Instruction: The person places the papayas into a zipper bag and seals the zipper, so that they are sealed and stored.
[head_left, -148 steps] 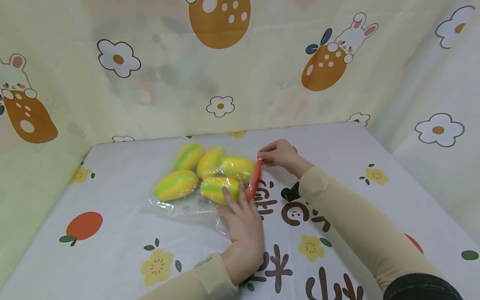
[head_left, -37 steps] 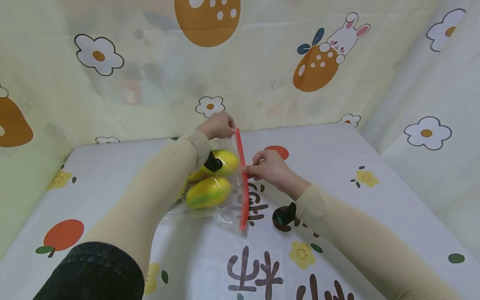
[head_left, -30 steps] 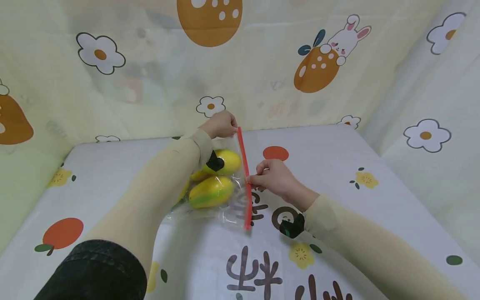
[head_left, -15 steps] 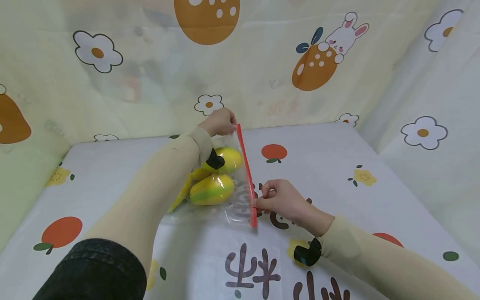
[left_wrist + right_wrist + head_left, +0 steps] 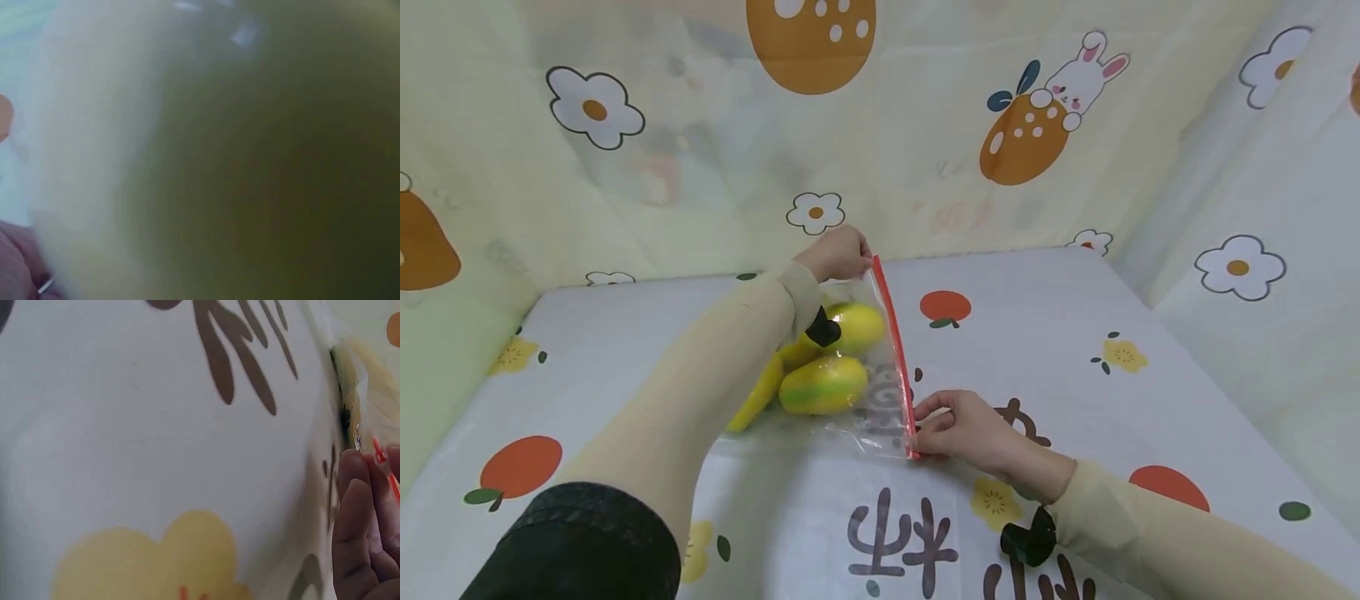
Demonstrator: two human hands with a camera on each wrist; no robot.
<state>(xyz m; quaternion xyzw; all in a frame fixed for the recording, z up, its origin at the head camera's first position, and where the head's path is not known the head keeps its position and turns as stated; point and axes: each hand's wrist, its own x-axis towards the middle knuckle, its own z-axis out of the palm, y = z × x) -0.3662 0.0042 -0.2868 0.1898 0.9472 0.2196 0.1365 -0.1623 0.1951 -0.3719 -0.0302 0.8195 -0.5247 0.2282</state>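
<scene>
A clear zip bag (image 5: pixel 880 408) with a red zip strip (image 5: pixel 892 333) along its right side holds several yellow-green, mango-like fruits (image 5: pixel 823 385). My left hand (image 5: pixel 838 252) pinches the strip's far end, and its forearm hides part of the bag. At the strip's near end, my right hand (image 5: pixel 970 429) pinches the red edge between thumb and fingers. In the right wrist view, the right fingers (image 5: pixel 353 519) grip close to the red strip. A blurred yellow fruit (image 5: pixel 219 156) fills most of the left wrist view, with part of the left hand (image 5: pixel 15 265) at lower left.
The bag lies on a white tablecloth (image 5: pixel 760 517) printed with fruit, flowers and brown lettering. A patterned cloth backdrop (image 5: pixel 917 125) rises behind the table, with more cloth on both sides. Black pieces (image 5: pixel 1030 537) sit at the wrists.
Since 4.9 s ago, my left hand has moved from the near side of the bag to the strip's far end. Lately my right hand has slid along the strip to its near end.
</scene>
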